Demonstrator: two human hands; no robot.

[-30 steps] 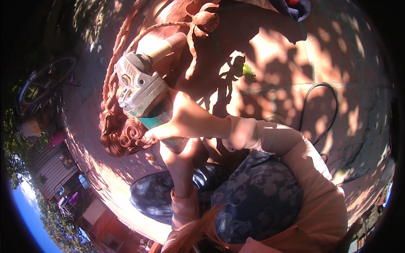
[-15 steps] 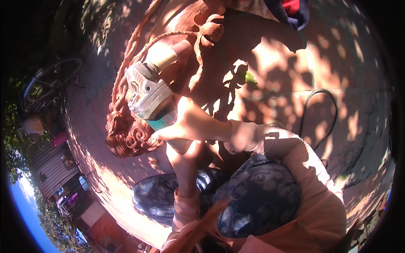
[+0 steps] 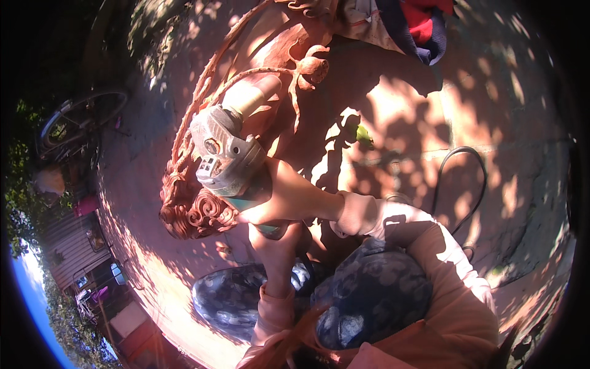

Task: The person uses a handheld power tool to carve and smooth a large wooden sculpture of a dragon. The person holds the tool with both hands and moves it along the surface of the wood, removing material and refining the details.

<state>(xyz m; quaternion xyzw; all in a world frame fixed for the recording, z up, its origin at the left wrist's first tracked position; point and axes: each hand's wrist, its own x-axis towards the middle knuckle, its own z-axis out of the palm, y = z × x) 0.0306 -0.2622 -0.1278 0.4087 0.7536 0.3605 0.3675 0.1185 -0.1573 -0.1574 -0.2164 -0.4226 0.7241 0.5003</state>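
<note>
The grey-headed, teal-bodied power tool [image 3: 227, 150] sits left of the frame's centre, its pale cylindrical attachment [image 3: 246, 97] pointing up among the stems of a reddish-brown carved wooden piece [image 3: 200, 212]. The right hand [image 3: 286, 190] is curled around the tool's body just behind the head; the left hand [image 3: 275, 241] is closed around it below, fingers mostly hidden. Contact between attachment and wood cannot be told. If the attachment spins, a small slip or kick could nick the thin curved stem [image 3: 255, 72] or snap the round carved bud [image 3: 312, 69] at upper centre. The loose reddish hair [image 3: 295, 329] at lower centre could catch if the person leaned closer; the black looped cable [image 3: 483, 184], centre right, could snag and tug if it feeds this tool.
</note>
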